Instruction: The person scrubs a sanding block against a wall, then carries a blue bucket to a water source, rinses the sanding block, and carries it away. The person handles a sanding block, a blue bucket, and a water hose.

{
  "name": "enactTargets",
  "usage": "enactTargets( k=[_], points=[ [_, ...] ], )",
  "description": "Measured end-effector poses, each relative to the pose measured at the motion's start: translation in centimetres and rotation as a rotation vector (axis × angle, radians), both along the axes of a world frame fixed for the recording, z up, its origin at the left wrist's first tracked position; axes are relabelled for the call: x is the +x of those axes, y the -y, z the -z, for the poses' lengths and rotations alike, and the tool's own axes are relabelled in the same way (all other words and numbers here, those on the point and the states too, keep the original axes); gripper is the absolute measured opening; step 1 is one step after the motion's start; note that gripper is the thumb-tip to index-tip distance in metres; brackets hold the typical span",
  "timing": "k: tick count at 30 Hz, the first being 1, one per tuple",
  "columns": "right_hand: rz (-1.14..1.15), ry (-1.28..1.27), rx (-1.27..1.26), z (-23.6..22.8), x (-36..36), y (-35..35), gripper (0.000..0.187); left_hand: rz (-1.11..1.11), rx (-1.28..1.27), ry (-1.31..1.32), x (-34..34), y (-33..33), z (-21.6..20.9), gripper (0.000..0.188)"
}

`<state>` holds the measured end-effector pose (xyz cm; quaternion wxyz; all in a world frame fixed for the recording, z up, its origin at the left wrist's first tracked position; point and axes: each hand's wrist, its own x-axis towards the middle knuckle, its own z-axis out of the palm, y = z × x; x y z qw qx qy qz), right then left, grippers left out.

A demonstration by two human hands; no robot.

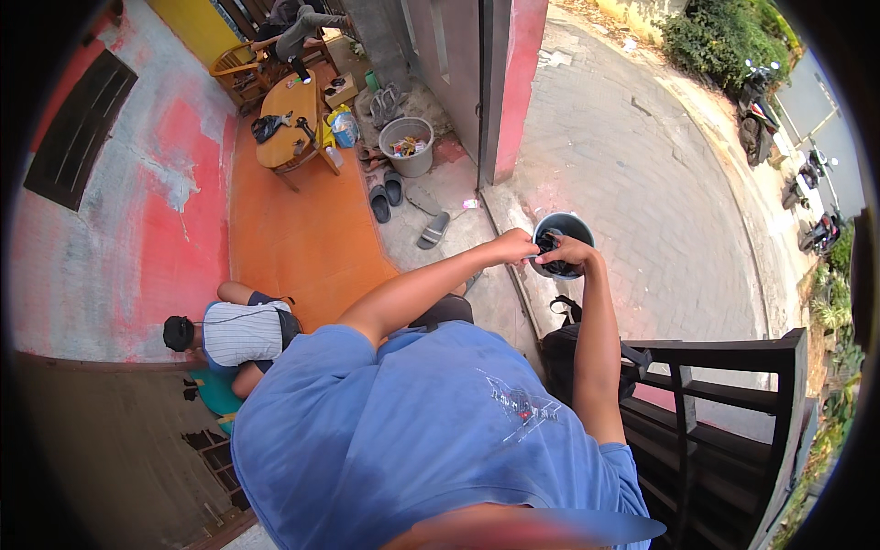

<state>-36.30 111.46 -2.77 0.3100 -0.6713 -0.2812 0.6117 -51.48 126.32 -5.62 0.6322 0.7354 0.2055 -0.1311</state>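
Observation:
A grey bucket (568,221) is in front of me, by the doorway edge and the paving. Crumpled, shiny black material (547,240), which looks like a plastic bag, lies inside it. My left hand (515,247) is closed at the bucket's left rim; what its fingers pinch is too small to make out. Reaching over the right rim, my right hand (570,251) has its fingers closed on the black material, its thumb pointing toward the left hand. The bucket's bottom is hidden.
A black bag (573,353) stands beside a dark slatted wooden rack (724,394) at right. Sandals (434,230) lie on the concrete near a grey tub (410,162) of small items. Further left are a wooden table (286,124) and a seated person (240,332). Another person sits behind.

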Motion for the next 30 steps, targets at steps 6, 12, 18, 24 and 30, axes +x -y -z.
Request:
enactTargets(
  k=[6,12,18,24,30],
  points=[
    [0.327,-0.057,-0.002,2.2,7.7,1.9,0.062,0.221,0.041,0.013,10.5,-0.8,1.3,0.029],
    [0.661,0.036,0.050,6.3,17.1,3.5,0.043,0.404,-0.024,-0.016,22.8,-1.7,4.2,0.025],
    [1.220,0.054,0.159,9.0,23.3,5.1,0.036,0.592,-0.030,-0.034,33.7,-1.3,7.0,0.022],
    [1.446,0.337,0.143,9.5,26.1,8.1,0.042,0.746,-0.039,-0.036,40.1,2.3,6.7,0.023],
    [1.633,0.376,0.079,10.8,29.5,13.8,0.037,0.884,-0.052,-0.090,46.2,7.6,7.3,0.024]
  ],
)
